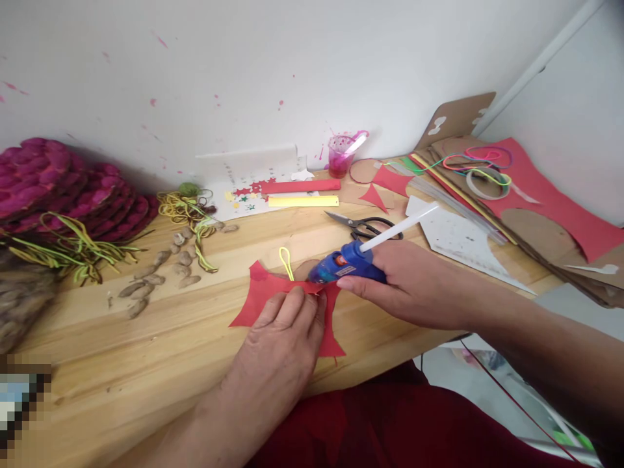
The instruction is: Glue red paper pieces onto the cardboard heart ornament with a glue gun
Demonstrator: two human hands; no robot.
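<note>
My right hand (424, 286) is closed around a blue hot glue gun (353, 261). A long white glue stick (400, 227) juts out of its back end. The gun's nozzle points left, at the upper edge of a curved-sided piece of red paper (256, 296). My left hand (287, 331) grips that paper near the nozzle with bent fingers, which cover its middle. From the paper's top edge rises a yellow cord loop (285, 260). Part of a brown cardboard piece (305, 268) shows behind the edge. The nozzle tip and any glue are hard to make out.
Black-handled scissors (363, 226) lie beyond the glue gun. Peanuts (182, 260) and tangled yarn (170, 208) are to the left, near pink-painted stacked shapes (73, 188). A pink-stained cup (340, 156) stands by the wall. Cardboard, red sheets (550, 195) and tape (487, 185) fill the right.
</note>
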